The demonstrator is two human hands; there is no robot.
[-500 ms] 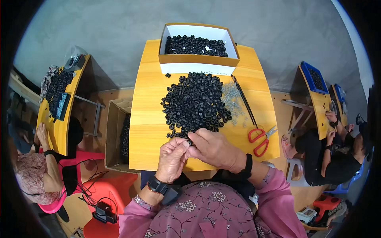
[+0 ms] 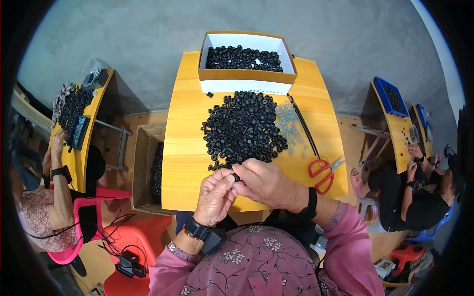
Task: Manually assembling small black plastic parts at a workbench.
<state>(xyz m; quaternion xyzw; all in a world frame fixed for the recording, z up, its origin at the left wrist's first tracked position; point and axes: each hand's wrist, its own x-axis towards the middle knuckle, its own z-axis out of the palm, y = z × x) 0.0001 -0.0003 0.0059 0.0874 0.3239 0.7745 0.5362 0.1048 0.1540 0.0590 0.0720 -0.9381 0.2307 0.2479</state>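
My left hand (image 2: 216,194) and my right hand (image 2: 269,183) meet at the near edge of the yellow table (image 2: 185,148), fingertips pinched together. Between them shows a small black rubber-like part (image 2: 236,177), mostly hidden by the fingers. Just beyond lies a heap of small black round parts (image 2: 241,129). To its right, small clear pieces (image 2: 289,121) are scattered. A pair of scissors with red handles (image 2: 323,172) rests right of my right hand, and two thin black rods (image 2: 303,126) lie above it.
At the table's far side stands an open white-and-brown box (image 2: 247,79) holding more black parts. Left of the table is a cardboard carton (image 2: 143,167), with a red chair (image 2: 136,246) nearer. Co-workers sit at other tables on the left (image 2: 74,167) and right (image 2: 399,143).
My hands stay pinched together in nearly the same spot. On the left, the co-worker's arm has moved forward toward the black parts on that table.
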